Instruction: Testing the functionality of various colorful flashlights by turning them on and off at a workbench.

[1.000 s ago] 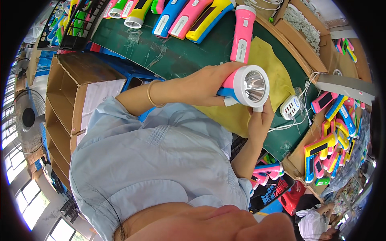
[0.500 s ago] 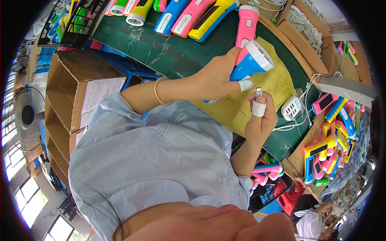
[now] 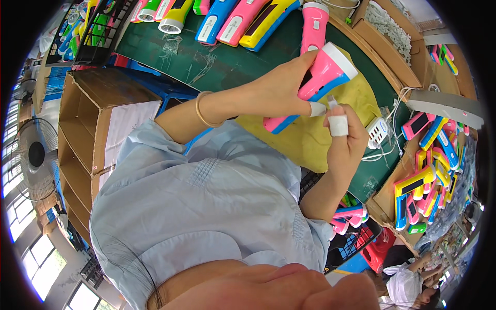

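Observation:
Above the yellow cloth (image 3: 310,150), my left hand (image 3: 281,90) is wrapped round a pink and blue flashlight (image 3: 330,70). Its wide white head tilts up to the right and its tail points down to the left. White tape covers my left thumb. Close below the flashlight, my right hand (image 3: 349,134) pinches a small metal USB plug (image 3: 332,101), with its tip pointing up near the flashlight's blue side. I cannot tell whether they touch. A white wrap is on a digit of my right hand too. Another pink flashlight (image 3: 314,26) lies just beyond.
Several flashlights (image 3: 230,26) line the far edge of the green table (image 3: 206,64). A white multi-port charger (image 3: 377,132) with cables sits at the right. Cardboard boxes hold white cables (image 3: 385,31) and more flashlights (image 3: 416,186). An open-sided carton (image 3: 82,119) stands at the left.
My left hand has rolled the flashlight, so its pink side now shows more than its blue. My right hand has shifted slightly up and right with the USB plug.

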`<state>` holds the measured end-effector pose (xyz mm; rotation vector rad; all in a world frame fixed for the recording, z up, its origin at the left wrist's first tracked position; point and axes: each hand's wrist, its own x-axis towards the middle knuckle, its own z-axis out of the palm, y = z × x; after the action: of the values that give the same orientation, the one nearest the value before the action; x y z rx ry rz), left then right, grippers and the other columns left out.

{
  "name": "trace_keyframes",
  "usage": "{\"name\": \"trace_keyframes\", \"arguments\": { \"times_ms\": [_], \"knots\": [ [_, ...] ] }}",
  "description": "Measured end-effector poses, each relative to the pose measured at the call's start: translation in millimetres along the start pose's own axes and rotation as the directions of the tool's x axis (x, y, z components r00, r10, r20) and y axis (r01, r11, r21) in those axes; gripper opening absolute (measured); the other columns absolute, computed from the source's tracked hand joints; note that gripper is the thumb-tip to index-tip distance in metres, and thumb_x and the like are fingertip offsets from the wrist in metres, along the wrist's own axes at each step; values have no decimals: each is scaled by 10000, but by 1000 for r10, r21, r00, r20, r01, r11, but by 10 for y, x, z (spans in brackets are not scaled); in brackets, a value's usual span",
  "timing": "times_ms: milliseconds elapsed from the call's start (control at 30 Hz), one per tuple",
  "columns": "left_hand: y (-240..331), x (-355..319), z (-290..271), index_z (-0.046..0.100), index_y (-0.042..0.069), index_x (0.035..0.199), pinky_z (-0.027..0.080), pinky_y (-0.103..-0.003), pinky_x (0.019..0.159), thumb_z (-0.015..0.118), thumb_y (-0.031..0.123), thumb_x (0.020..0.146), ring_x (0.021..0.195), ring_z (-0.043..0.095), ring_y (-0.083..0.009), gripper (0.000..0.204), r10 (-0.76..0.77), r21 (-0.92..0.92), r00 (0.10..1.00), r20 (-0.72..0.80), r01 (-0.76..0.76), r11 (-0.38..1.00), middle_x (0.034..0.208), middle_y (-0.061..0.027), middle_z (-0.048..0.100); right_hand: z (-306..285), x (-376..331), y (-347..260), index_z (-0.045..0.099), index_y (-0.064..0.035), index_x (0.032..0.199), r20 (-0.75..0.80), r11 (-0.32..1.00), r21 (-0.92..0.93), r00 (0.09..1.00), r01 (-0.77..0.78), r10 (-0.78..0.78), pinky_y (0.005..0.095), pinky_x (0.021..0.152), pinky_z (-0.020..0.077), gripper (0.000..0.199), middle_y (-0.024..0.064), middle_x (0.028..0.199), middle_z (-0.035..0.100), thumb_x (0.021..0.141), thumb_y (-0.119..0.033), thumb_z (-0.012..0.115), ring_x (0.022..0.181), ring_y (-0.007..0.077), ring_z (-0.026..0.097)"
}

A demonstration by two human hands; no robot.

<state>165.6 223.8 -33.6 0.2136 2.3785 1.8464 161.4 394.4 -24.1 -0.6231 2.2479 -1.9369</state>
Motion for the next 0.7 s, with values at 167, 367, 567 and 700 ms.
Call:
{"name": "trace_keyframes", "arguments": {
  "times_ms": [167,367,567,700],
  "knots": [
    [-30,-7,79,388,-22,1095,459,-307,688,675,134,626,790,553,-227,572,30,240,980,-197,18,971,905,-146,536,46,71,-7,554,20,771,-23,967,-244,997,-79,76,254,459,308,153,63,557,450,830,-120,567,507,95,367],
    [-53,8,152,366,-30,1078,464,-364,621,685,129,642,717,586,-311,563,-24,180,976,-218,64,981,822,-192,549,138,55,-69,521,7,707,-92,859,-506,995,-73,31,300,450,335,199,108,551,482,833,-138,574,460,198,423],
    [-50,70,202,314,-50,1180,466,-397,657,688,177,692,798,571,-410,656,112,386,969,-222,-18,922,874,-249,549,156,136,81,505,-16,732,-150,819,-574,984,-7,-97,345,469,382,181,132,586,539,844,-147,561,502,300,499],
    [-159,191,79,349,-30,1192,464,-324,746,640,296,770,863,573,-239,608,103,186,946,-308,-47,981,942,-165,546,111,-15,19,591,-32,1008,-241,836,-507,896,211,-372,262,538,413,206,95,795,621,837,-54,478,598,168,561]
  ]
}}
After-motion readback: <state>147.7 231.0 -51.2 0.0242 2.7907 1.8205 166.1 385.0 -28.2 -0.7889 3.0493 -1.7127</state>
